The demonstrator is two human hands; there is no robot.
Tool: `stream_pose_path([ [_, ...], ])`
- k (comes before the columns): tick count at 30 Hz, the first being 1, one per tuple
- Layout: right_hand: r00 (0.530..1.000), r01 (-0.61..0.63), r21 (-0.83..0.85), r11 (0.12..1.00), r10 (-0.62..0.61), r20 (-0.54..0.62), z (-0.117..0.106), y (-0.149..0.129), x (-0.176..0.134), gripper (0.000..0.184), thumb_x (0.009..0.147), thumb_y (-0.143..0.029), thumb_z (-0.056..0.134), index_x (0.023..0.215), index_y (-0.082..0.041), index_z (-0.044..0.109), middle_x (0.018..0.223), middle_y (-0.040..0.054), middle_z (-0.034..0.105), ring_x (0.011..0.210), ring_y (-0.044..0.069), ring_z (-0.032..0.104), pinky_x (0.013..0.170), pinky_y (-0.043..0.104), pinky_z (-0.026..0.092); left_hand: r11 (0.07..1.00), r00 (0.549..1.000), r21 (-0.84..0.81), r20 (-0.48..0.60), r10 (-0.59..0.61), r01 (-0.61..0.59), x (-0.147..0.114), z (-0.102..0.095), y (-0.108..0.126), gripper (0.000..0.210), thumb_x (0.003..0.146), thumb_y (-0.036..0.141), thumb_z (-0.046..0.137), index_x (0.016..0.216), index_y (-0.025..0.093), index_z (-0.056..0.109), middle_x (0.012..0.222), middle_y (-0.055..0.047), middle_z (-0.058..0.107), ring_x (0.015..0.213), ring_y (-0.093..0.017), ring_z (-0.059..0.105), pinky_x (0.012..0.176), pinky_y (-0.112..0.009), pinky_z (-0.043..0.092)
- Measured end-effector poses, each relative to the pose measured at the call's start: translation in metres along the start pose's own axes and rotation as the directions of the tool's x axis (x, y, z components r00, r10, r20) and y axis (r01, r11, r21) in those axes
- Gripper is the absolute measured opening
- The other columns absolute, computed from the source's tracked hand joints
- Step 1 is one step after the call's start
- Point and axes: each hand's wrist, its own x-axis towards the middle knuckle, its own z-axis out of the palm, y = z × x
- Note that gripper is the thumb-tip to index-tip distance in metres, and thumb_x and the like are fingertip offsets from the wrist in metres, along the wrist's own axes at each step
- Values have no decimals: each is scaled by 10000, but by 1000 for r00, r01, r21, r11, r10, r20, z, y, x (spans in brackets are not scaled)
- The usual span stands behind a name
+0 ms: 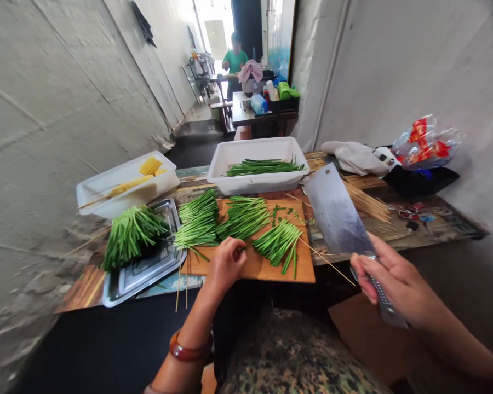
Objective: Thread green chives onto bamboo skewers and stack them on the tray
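Note:
My right hand (398, 279) grips the handle of a cleaver (337, 213), its broad blade raised and tilted up over the board's right side. Over the front edge of the wooden cutting board (246, 268), my left hand (228, 262) has its fingers curled in; whether anything is in them is hidden. Beside it lie bunches of cut garlic chives: a left bunch (198, 221), a middle bunch (244, 218) and a right bunch (278, 243) with a skewer at it. Small chive bits (285, 213) are scattered behind the right bunch.
More chives (131, 235) are heaped on a metal tray (148, 279) at left. A white tub (257, 183) holds chives; another tub (102, 191) holds skewered yellow food (150, 166). Bamboo skewers (365, 202), scissors (406, 212) and a cap (359, 157) lie right. A person (235, 59) stands far back.

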Motion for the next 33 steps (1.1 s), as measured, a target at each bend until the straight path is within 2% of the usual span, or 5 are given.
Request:
stream_pose_path([
  [5, 996, 13, 117, 993, -2, -91, -21, 27, 7, 211, 960, -414, 497, 1081, -242, 492, 738, -57, 470, 446, 69, 442, 405, 207, 409, 994, 997, -84, -37, 73, -76, 62, -2, 38, 90, 771, 135, 576, 815, 176, 642, 702, 14, 591, 591, -103, 542, 595, -228, 441],
  [12, 1000, -7, 117, 993, 10, -30, -32, 42, 10, 490, 974, -448, 459, 1397, -215, 376, 724, -53, 471, 469, 85, 455, 415, 211, 431, 990, 984, -58, 115, 138, -132, 146, 67, 73, 279, 783, 116, 612, 1053, 142, 678, 942, -58, 659, 714, -129, 618, 764, -293, 534],
  [20, 993, -23, -66, 998, 30, 113, -52, 44, 24, 578, 972, -412, 448, 1500, -195, 359, 668, -35, 537, 447, 95, 478, 426, 211, 429, 928, 875, 53, 356, 328, -369, 76, 59, 72, 400, 949, 224, 471, 1342, 160, 509, 1425, -159, 521, 1344, -264, 472, 1100, -470, 418],
  [25, 979, 77, -215, 974, -34, 200, -53, 36, 40, 527, 967, -369, 464, 1466, -203, 451, 584, -32, 534, 430, 113, 498, 407, 206, 416, 892, 831, 162, 461, 311, -423, 48, 67, 72, 464, 926, 216, 518, 1383, 155, 467, 1497, -168, 443, 1400, -300, 400, 1137, -515, 366],
  [33, 959, 159, -363, 918, -55, 279, -48, 21, 55, 532, 962, -343, 456, 1476, -208, 447, 524, -31, 534, 428, 145, 515, 448, 234, 439, 888, 848, 155, 405, 343, -433, 45, 76, 67, 407, 950, 239, 479, 1339, 122, 497, 1389, -196, 527, 1356, -308, 455, 1105, -485, 429],
])
